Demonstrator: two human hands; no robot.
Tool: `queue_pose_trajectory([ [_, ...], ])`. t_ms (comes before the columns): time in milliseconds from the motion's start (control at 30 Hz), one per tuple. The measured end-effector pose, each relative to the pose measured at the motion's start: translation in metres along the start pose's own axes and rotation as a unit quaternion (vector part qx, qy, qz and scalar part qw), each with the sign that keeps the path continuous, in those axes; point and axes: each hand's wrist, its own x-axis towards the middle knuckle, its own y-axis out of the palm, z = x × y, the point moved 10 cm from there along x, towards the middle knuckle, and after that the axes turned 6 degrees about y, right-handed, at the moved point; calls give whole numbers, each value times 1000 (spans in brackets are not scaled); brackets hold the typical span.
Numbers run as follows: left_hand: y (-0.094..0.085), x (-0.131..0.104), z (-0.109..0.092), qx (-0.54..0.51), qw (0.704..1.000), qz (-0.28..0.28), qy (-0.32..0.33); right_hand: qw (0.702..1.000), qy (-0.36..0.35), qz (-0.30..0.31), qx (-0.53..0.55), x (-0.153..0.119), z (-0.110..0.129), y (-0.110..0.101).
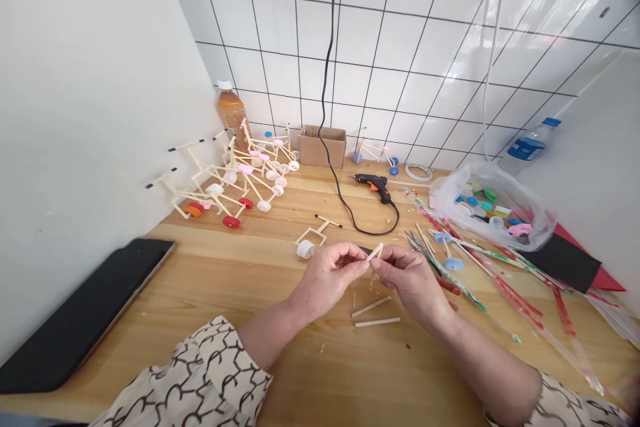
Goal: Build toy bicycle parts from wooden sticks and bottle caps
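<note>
Between my two hands is a small frame of pale wooden sticks (376,252), joined at an angle. My left hand (335,275) pinches its left side, and my right hand (406,273) pinches the right; the fingertips hide part of it. Below them on the table lie two loose wooden sticks (377,322). Just beyond my left hand rests a partly built stick piece with a white bottle-cap wheel (305,249) and a black-tipped crossbar (329,220). Scissors (420,243) lie beyond my right hand, along with a stick axle bearing two blue cap wheels (453,263).
A black glue gun (373,183) with its cord lies behind my hands. Several stick models with cap wheels (245,169) crowd the back left, near a drink bottle (233,113) and a cardboard box (323,147). Right: a plastic bag of caps (490,207). Left: a black tablet-like slab (85,313).
</note>
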Motion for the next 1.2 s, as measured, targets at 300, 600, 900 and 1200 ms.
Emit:
queue_pose_trajectory([
  [300,1,-1,2,2,1000,-13,4,998,-63,-22,-1,-4,13,1],
  [600,2,0,-6,47,998,2,32,997,-74,-15,-23,-5,15,5],
  [900,8,-2,-13,33,998,13,60,995,-90,-11,-50,-9,18,5],
  [1200,6,-2,-11,80,993,10,81,993,-105,-10,-43,-8,19,8],
])
